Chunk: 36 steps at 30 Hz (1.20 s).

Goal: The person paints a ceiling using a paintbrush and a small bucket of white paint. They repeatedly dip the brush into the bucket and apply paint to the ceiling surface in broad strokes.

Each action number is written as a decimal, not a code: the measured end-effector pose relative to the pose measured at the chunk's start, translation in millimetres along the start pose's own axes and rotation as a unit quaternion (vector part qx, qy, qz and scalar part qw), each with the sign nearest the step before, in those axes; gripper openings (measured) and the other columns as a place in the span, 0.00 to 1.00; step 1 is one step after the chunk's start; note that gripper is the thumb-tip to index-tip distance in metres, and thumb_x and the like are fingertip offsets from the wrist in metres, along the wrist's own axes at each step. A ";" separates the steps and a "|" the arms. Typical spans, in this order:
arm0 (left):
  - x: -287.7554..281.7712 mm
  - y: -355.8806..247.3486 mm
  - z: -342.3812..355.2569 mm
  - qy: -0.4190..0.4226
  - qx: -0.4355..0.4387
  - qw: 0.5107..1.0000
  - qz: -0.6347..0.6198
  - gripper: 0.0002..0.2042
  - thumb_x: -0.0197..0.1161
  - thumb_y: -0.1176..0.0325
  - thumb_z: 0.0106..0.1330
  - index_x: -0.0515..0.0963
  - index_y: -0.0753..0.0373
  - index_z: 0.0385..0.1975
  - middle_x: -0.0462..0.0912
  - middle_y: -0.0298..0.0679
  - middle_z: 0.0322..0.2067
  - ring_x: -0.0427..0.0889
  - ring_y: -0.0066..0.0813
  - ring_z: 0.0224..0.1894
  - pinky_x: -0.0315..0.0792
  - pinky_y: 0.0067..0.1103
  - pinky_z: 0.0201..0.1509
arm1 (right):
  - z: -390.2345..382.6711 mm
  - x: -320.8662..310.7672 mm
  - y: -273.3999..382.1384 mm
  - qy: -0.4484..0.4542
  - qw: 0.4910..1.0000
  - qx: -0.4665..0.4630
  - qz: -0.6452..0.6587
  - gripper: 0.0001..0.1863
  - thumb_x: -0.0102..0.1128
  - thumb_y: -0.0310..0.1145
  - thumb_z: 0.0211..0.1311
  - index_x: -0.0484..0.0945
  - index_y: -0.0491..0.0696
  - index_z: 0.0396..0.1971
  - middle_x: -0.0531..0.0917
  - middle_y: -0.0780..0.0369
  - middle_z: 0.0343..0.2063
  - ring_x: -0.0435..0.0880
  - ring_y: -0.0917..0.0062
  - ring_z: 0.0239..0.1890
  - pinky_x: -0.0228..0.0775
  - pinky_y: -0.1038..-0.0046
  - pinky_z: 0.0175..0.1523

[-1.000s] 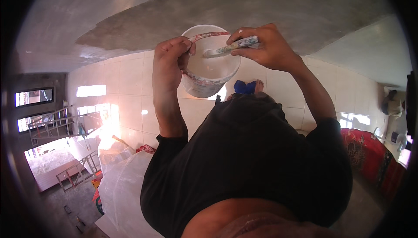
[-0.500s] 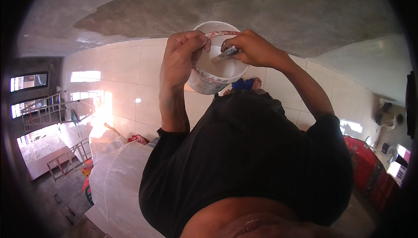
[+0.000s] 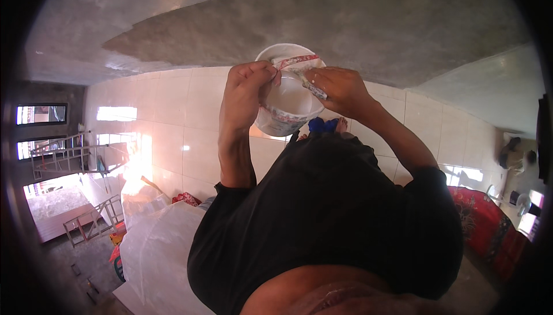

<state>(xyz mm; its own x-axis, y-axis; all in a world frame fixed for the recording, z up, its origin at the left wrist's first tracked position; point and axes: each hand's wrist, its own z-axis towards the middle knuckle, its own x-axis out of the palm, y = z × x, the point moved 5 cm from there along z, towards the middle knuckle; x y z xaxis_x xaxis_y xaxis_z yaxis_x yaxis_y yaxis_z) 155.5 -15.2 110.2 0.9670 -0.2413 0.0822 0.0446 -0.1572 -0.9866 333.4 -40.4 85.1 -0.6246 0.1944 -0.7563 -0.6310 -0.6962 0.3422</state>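
Tiled floor [image 3: 196,96], bucket [image 3: 279,126] (one, white), left hand [image 3: 246,89] pinching handle [image 3: 299,60], right hand [image 3: 341,89] gripping tool [image 3: 315,88]

Your bucket [image 3: 280,125] looks like plastic, smooth inside, smeared outside; your shirt [image 3: 328,211] is matt cloth, the floor tiles [image 3: 199,105] glossy, the wall [image 3: 299,10] dull and patchy
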 end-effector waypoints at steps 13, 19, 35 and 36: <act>-5.6 13.5 4.2 -0.011 0.046 0.998 -0.040 0.13 0.50 0.69 0.62 0.72 0.66 0.16 0.63 0.27 0.09 0.54 0.10 0.10 0.46 0.14 0.13 | -17.7 14.0 -30.8 0.038 0.819 0.367 0.440 0.11 0.70 0.32 0.50 0.83 0.40 0.29 0.85 0.61 0.24 0.81 0.81 0.25 0.72 0.78 0.30; -6.0 12.7 3.4 0.000 0.033 0.998 -0.047 0.12 0.50 0.70 0.61 0.72 0.66 0.17 0.62 0.26 0.09 0.53 0.10 0.10 0.45 0.15 0.13 | -12.4 9.1 -29.3 -0.099 0.943 0.214 0.233 0.09 0.69 0.30 0.49 0.83 0.42 0.31 0.85 0.57 0.25 0.82 0.77 0.23 0.71 0.76 0.29; -7.0 23.0 3.9 -0.020 0.037 0.998 -0.056 0.13 0.52 0.68 0.62 0.72 0.66 0.17 0.58 0.24 0.08 0.49 0.10 0.10 0.42 0.16 0.14 | -33.8 6.0 -14.3 -0.041 0.825 0.376 0.420 0.10 0.69 0.28 0.50 0.83 0.39 0.31 0.85 0.60 0.25 0.83 0.79 0.25 0.73 0.79 0.34; -7.2 22.6 4.1 -0.024 0.041 0.998 -0.052 0.13 0.52 0.68 0.62 0.72 0.66 0.17 0.58 0.24 0.08 0.49 0.10 0.10 0.42 0.16 0.14 | -32.4 13.5 -17.8 -0.031 0.811 0.384 0.439 0.10 0.69 0.28 0.50 0.83 0.39 0.31 0.85 0.60 0.25 0.83 0.79 0.25 0.73 0.79 0.34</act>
<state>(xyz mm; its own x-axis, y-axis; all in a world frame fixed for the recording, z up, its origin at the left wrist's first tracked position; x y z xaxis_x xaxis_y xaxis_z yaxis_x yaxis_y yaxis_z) 150.6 -13.1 86.7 0.9666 -0.1819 0.1804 0.1643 -0.1002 -0.9813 351.1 -47.8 50.8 -0.9956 -0.0928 -0.0106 -0.0150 0.0471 0.9988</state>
